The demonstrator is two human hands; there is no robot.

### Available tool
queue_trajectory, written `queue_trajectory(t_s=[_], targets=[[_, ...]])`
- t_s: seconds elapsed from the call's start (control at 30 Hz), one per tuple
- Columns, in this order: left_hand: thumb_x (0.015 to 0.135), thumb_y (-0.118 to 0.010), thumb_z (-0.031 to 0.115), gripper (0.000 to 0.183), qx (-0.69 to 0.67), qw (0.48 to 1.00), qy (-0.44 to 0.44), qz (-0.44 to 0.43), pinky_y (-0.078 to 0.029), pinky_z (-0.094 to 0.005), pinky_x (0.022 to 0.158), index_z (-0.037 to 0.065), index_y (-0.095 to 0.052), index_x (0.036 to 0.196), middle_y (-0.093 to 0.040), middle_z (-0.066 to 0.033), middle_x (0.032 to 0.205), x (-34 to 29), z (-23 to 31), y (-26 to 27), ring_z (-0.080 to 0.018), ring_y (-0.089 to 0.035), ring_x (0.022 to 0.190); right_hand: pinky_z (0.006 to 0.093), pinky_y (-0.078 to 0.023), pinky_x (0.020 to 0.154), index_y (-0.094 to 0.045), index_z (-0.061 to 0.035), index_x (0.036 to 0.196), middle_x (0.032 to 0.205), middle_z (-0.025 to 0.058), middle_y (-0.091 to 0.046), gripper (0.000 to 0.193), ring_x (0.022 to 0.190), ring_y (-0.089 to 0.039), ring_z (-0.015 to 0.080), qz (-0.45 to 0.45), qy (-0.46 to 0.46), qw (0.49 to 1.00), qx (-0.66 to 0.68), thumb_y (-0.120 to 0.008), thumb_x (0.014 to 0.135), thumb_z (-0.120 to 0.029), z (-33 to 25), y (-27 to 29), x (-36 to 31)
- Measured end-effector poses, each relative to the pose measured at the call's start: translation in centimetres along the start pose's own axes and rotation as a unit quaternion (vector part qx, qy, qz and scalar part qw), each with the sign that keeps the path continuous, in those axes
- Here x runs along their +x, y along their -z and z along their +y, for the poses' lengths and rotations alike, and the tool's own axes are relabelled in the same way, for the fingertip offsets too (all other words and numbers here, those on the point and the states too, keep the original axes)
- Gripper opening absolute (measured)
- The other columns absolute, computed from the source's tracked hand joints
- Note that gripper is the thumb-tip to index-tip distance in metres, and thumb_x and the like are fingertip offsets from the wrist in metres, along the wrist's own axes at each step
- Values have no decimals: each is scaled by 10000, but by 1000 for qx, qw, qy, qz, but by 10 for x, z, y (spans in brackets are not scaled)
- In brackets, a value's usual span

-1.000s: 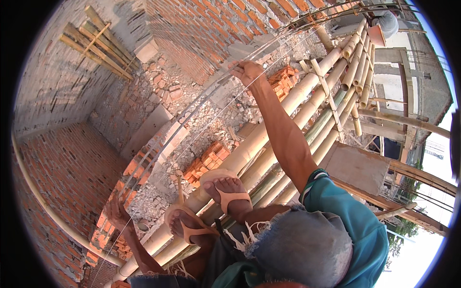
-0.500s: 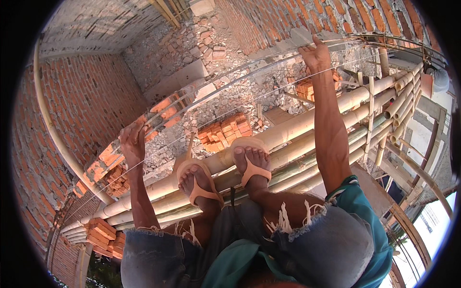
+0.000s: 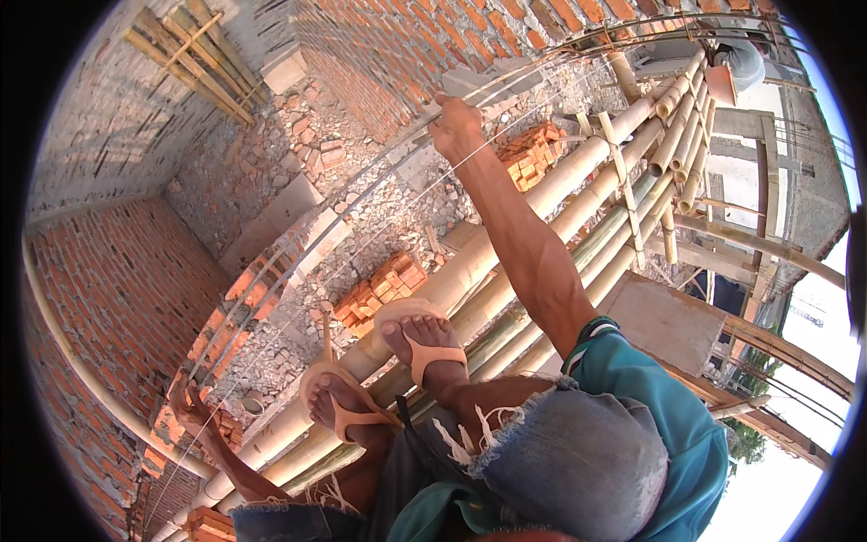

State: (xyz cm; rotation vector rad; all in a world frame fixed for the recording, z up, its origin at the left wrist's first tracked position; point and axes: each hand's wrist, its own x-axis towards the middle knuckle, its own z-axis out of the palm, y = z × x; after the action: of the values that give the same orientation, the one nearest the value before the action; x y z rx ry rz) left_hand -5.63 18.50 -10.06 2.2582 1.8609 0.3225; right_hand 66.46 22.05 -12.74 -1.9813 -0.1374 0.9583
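My right hand is closed around long thin steel rods, which run diagonally above the brick wall's top. My left hand is beside the rods' lower left end, over the unfinished brick wall; its fingers are apart and seem to hold nothing. A thin taut string passes close by both hands. My feet, in tan sandals, stand on thick bamboo poles laid side by side.
Stacked orange bricks and another brick pile stand below among rubble. A curved bamboo pole rises at the left. Bricks rest on the scaffold. A person in a cap is at the far right.
The view has turned toward the right. My left hand has loosened from the rods' end and sits lower; my right hand still grips the rods.
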Motion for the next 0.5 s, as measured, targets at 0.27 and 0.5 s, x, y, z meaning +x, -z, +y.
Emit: queue_trajectory(t_s=[0.27, 0.5], targets=[[935, -652, 76, 182, -39, 999, 17, -21, -550, -471, 864, 84, -701, 1110, -681, -168, 1109, -7, -23, -9, -348, -654, 1009, 480, -464, 998, -523, -4, 1340, 1205, 218, -534, 408, 1054, -562, 330, 77, -111, 943, 303, -576, 940, -65, -18, -7, -27], [934, -651, 74, 184, -29, 999, -7, -25, -549, -468, 863, 79, -700, 1112, -682, -169, 1107, -7, -10, -6, -348, -656, 1004, 403, -471, 984, -580, 24, 1237, 1264, 206, -560, 310, 1088, -571, 285, 36, -68, 984, 162, -577, 936, -52, -13, -6, -29]])
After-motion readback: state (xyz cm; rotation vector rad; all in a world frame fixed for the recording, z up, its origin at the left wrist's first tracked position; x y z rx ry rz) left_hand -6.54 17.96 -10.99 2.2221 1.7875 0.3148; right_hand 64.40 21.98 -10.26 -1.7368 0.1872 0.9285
